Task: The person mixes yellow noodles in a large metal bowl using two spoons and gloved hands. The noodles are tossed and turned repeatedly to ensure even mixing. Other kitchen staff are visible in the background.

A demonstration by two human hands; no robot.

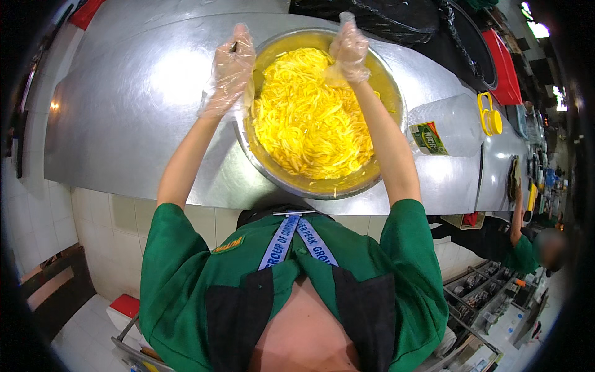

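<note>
A large round metal bowl (279,182) stands on the steel table, holding a heap of glossy yellow shredded food strips (311,121). Both hands wear clear plastic gloves. My left hand (232,69) is curled at the bowl's left rim, thumb pointing away from me. A small dark spot shows between its fingers; whether it grips the rim or some object is unclear. Over the upper right of the bowl, my right hand (350,53) is also curled, its wrist above the strips. Its palm side is hidden, so any held thing cannot be made out.
A clear plastic jug (448,123) with a yellow cap and handle lies on its side right of the bowl. Black plastic-lined containers (446,42) and a red box (504,67) stand behind. The steel table's (116,135) front edge is near me. Another person (520,251) stands far right.
</note>
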